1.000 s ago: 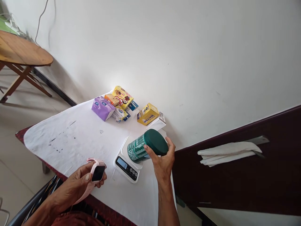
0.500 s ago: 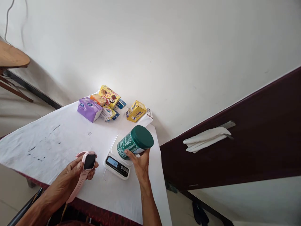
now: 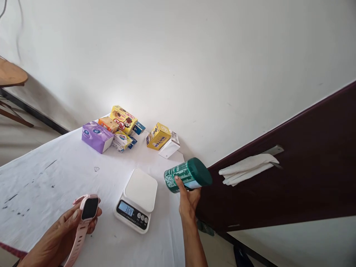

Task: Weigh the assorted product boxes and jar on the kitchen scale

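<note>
My left hand grips a pink smartwatch by its case, its dark screen facing up and the strap hanging down. In my right hand is a green lidded canister, tilted with its dark green lid toward the upper right. The canister is held off to the right of a white digital kitchen scale, apart from it. Nothing rests on the scale's platform, and its lit display appears to read 364.
Toward the wall stand a purple tissue box, a yellow snack box, an orange pack and a yellow "WATER" box by a white box. A white cloth hangs on the dark door's handle.
My right hand has lifted the canister off the scale and moved it right. The display has changed. My left hand, still with the smartwatch, sits lower and further left in view.
</note>
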The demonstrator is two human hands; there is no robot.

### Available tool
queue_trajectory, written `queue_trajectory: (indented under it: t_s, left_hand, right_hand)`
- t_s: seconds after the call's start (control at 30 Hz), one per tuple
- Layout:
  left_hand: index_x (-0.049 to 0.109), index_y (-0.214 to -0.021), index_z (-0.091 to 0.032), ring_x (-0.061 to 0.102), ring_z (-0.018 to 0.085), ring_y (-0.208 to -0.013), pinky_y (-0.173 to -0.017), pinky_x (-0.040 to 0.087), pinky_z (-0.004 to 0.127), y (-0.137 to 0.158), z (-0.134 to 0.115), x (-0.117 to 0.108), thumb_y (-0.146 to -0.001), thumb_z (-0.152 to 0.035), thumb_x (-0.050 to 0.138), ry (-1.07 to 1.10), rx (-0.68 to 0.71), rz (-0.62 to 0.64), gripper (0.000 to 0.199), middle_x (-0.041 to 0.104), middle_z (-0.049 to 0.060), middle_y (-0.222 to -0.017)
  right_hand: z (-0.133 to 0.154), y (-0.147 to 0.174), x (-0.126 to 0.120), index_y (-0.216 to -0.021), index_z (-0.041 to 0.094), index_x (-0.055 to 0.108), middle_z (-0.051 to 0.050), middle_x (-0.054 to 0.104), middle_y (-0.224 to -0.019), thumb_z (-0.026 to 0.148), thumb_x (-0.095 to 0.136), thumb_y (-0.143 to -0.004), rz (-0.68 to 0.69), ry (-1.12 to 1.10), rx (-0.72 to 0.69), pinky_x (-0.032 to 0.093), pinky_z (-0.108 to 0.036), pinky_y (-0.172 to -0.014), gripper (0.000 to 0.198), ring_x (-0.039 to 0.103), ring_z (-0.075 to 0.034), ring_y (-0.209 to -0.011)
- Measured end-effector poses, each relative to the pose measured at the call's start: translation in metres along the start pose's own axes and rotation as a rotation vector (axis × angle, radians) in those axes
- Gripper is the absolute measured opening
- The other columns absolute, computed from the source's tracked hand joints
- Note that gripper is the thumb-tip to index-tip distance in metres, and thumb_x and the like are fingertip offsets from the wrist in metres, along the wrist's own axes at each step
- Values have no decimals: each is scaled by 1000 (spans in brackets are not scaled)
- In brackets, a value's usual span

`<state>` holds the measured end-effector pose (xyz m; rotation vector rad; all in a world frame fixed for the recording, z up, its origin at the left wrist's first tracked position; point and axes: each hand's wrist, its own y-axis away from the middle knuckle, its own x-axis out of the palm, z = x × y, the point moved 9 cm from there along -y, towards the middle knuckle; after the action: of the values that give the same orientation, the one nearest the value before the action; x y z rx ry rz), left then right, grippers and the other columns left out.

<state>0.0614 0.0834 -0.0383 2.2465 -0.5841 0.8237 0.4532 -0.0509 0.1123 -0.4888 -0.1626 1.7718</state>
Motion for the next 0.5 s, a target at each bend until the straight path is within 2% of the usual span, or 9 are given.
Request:
queue_trajectory:
  t_s: [0.1, 0.23, 0.37, 0.5]
  left_hand:
    - [79, -99, -23, 64, 23, -61, -58, 50, 35, -9, 3, 4, -65, -50, 93, 70, -10, 73, 47, 75, 7, -81]
    - [80, -94, -26, 63, 22, -55, -55, 50, 36, -15, 3, 15, -70, -53, 90, 111, -94, 178, 38, 73, 6, -76]
    - [79, -95, -27, 65, 22, -56, -55, 50, 36, -17, 2, 15, -78, -55, 83, 133, -141, 178, 33, 73, 6, -78]
    - [80, -98, -26, 64, 21, -54, -51, 48, 34, -19, 3, 11, -73, -56, 87, 147, -101, 150, 40, 73, 7, -78]
  right_hand:
    - [-42, -52, -4, -126, 13, 57, -20, 70, -124, 63, 91, -54, -117, 163, 64, 55, -52, -99, 95, 69, -37, -111]
    - [-85, -101, 16, -125, 12, 52, -25, 69, -124, 63, 91, -49, -142, 262, 153, 55, -53, -100, 99, 68, -39, -111]
    - [-104, -134, 42, -124, 14, 49, -24, 69, -123, 61, 92, -48, -134, 301, 184, 53, -52, -102, 99, 67, -39, -113]
    - [-112, -164, 64, -125, 14, 47, -24, 67, -128, 58, 91, -50, -126, 309, 184, 52, -46, -104, 98, 65, -36, -116]
